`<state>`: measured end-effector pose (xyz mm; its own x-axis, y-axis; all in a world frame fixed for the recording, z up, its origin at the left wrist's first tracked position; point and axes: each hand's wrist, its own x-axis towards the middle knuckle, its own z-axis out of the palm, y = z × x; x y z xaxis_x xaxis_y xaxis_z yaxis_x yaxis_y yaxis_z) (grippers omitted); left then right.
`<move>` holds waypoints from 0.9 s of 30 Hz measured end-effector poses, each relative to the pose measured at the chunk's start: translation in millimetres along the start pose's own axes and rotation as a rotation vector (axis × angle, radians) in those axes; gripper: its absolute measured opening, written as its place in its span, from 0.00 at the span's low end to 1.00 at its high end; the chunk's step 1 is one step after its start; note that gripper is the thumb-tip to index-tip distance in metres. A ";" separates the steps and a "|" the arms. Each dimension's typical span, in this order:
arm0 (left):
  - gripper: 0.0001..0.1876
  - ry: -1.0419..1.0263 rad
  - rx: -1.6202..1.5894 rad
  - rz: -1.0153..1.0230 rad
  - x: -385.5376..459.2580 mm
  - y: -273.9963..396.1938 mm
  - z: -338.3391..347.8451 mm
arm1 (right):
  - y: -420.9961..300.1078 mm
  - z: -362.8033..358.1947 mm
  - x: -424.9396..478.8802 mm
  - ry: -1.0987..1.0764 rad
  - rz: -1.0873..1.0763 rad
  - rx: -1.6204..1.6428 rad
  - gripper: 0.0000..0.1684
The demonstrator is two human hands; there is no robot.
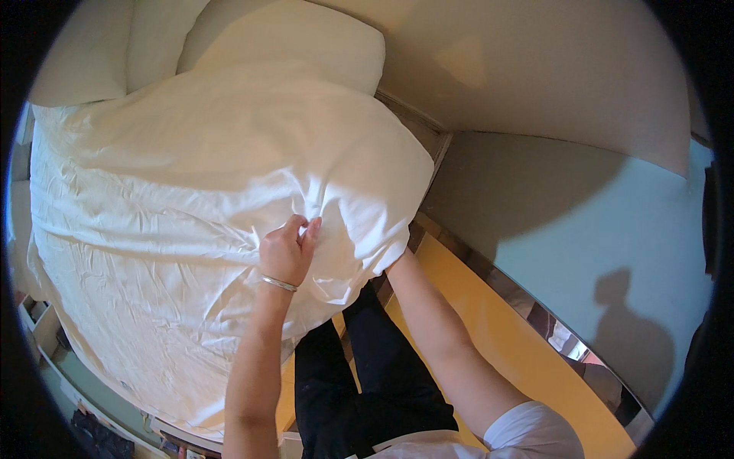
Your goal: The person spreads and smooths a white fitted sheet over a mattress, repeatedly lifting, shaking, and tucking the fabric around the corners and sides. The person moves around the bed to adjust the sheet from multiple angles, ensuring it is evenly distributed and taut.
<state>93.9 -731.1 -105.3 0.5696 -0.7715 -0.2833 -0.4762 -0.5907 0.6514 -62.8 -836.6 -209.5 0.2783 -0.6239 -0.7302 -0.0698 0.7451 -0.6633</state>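
Note:
A white duvet or bed cover [246, 132] is spread over the bed, wrinkled over its front and left parts. My left hand [285, 248], with a thin bangle at the wrist, pinches a fold of this cover near the middle of the view, and creases run out from the fingers. My right forearm [427, 304] reaches to the cover's right edge; the hand itself is hidden under or behind the bunched cloth there.
White pillows [287, 34] lie at the bed's head. A wall [562, 218] with a dark baseboard borders the narrow yellow floor [487, 333] on the right. Open drawers or shelving [92, 378] with dark items stand at the lower left.

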 end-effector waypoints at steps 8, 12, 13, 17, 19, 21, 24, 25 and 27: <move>0.10 0.038 -0.251 0.094 -18.3 62.7 -117.5 | -13.4 1.2 18.3 0.069 -0.121 -0.177 0.24; 0.10 0.317 -0.270 -0.023 9.1 53.9 -132.2 | -18.1 8.4 29.6 0.117 -0.178 -0.251 0.24; 0.10 0.395 -0.265 -0.021 22.7 43.3 -126.2 | -17.7 8.0 26.7 0.139 -0.187 -0.251 0.23; 0.09 0.400 -0.223 0.040 66.9 -26.7 -82.2 | -0.3 -16.3 -13.8 0.210 -0.162 -0.183 0.23; 0.07 0.328 -0.145 0.023 76.1 -46.2 -56.7 | 10.8 -25.7 -34.1 0.162 -0.114 -0.139 0.22; 0.07 0.277 -0.080 0.003 79.8 -60.8 -40.1 | 22.8 -27.1 -60.2 0.060 -0.082 -0.230 0.21; 0.06 0.313 -0.112 0.010 77.2 -71.9 -26.6 | 28.9 22.7 -54.3 0.038 -0.258 -0.498 0.20; 0.05 0.339 -0.110 0.037 76.7 -68.5 -27.7 | 34.8 31.9 -41.3 0.091 -0.250 -0.598 0.20; 0.04 0.381 -0.111 0.099 76.8 -55.0 -30.1 | 66.2 47.7 -1.5 0.054 -0.338 -0.349 0.21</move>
<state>184.0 -750.7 -141.7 0.7421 -0.6682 0.0524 -0.4779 -0.4728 0.7403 -22.1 -775.1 -244.5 0.2914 -0.8356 -0.4657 -0.3039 0.3808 -0.8733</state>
